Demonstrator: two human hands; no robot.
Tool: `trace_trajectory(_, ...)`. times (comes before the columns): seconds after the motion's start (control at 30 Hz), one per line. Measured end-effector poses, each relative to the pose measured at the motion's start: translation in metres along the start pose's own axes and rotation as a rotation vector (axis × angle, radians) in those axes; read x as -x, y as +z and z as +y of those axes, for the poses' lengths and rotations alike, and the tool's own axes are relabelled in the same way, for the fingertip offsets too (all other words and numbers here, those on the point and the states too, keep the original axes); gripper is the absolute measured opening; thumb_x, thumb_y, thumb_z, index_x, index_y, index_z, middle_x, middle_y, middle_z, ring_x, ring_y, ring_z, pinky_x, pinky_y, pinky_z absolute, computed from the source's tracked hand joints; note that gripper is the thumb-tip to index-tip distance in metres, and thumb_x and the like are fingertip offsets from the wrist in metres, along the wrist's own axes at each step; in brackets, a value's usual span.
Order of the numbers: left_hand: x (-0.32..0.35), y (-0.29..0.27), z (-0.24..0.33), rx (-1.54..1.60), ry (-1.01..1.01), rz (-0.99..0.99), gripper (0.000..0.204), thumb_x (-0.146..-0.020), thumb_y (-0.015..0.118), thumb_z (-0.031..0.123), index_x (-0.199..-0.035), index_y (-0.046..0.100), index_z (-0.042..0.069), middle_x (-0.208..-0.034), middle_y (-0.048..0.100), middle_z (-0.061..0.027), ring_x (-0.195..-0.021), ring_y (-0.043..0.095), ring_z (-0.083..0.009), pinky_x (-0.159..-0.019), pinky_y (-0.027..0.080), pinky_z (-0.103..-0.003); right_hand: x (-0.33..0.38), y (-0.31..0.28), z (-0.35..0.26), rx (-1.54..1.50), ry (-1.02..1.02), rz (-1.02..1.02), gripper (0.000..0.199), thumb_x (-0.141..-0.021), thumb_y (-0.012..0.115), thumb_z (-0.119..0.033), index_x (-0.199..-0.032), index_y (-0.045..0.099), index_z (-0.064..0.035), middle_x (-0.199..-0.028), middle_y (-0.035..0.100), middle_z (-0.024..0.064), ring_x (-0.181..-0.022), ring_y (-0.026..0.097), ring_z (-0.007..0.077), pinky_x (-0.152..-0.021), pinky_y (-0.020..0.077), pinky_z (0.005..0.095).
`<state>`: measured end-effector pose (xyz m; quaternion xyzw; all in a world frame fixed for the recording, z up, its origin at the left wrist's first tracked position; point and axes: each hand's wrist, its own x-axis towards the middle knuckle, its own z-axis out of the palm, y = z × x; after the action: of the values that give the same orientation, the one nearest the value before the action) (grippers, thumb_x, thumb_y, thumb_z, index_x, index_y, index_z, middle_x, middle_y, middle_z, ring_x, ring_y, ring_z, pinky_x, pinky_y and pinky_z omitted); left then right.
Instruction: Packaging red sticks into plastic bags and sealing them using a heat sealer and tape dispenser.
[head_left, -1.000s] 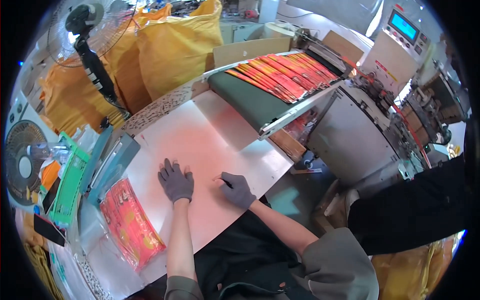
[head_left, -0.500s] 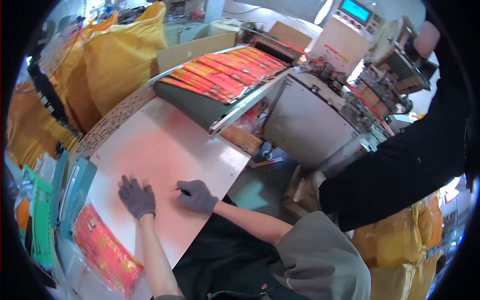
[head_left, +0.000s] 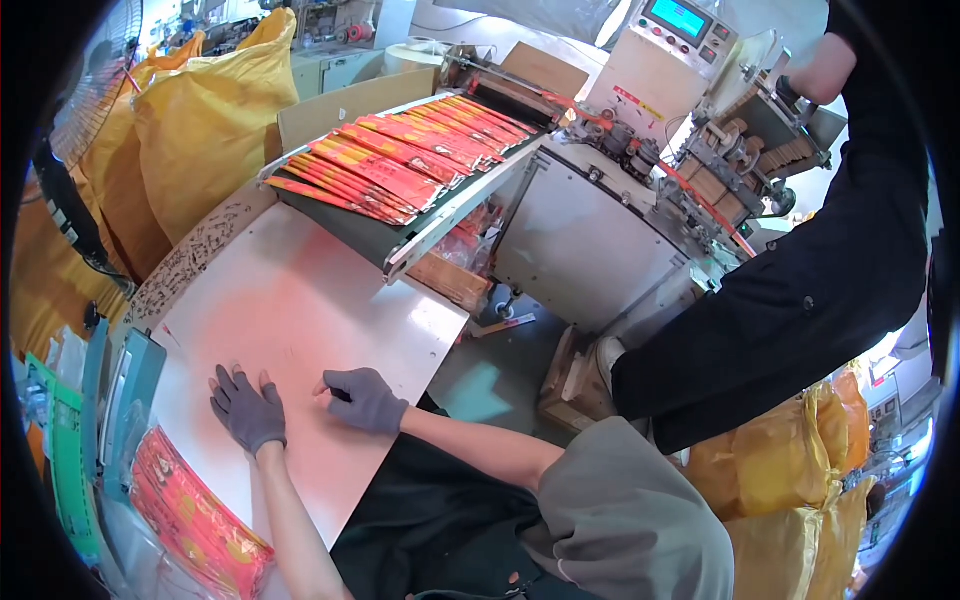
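Work over white tabletop [head_left: 310, 305] beside belt [head_left: 350, 226] bearing fanned red packets [head_left: 385, 165]; don't disturb overlap. With left hand [head_left: 248, 410] palm-down, spread wide, and right hand [head_left: 362, 401] curled narrow around nothing visible, touch lightly to avoid creasing.

A packaging workshop is indicated by the conveyor belt [head_left: 350, 224], red packets [head_left: 400, 155], machine control panel [head_left: 678, 20] and yellow sacks [head_left: 215, 110].

Bright light leaves glare on the table [head_left: 420, 345] near mid-frame and a soft shadow below the belt [head_left: 350, 222]. Fisheye distortion curves the edges into black corners; the upper left looks washed out.
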<state>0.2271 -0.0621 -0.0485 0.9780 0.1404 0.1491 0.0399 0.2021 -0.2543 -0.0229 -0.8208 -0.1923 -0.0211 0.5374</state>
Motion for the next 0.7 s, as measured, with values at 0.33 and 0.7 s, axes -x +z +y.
trace_trajectory(0.33, 0.000, 0.000, -0.004, -0.005, -0.007, 0.001, 0.051, -0.092, 0.043, 0.039, -0.131, 0.044, 0.007, -0.142, 0.035, -0.0169, -0.132, 0.030, -0.0349, -0.108, 0.023, -0.046, -0.001, 0.003, 0.005, -0.014, -0.044, -0.001, 0.017, -0.081, 0.056, -0.020, -0.085, 0.062, -0.0038, -0.067, 0.060, 0.0125, -0.060, 0.059, 0.0214, -0.060, 0.0467, 0.0306)
trace_trajectory(0.7, 0.001, 0.007, -0.002, -0.001, 0.021, 0.035, 0.050, -0.092, 0.042, 0.040, -0.130, 0.043, 0.007, -0.142, 0.035, -0.0164, -0.132, 0.030, -0.0356, -0.108, 0.023, -0.046, 0.000, 0.005, 0.013, 0.013, -0.105, 0.041, 0.014, -0.082, 0.054, -0.019, -0.081, 0.059, -0.0057, -0.074, 0.060, 0.0162, -0.070, 0.060, 0.0343, -0.061, 0.0478, 0.0366)
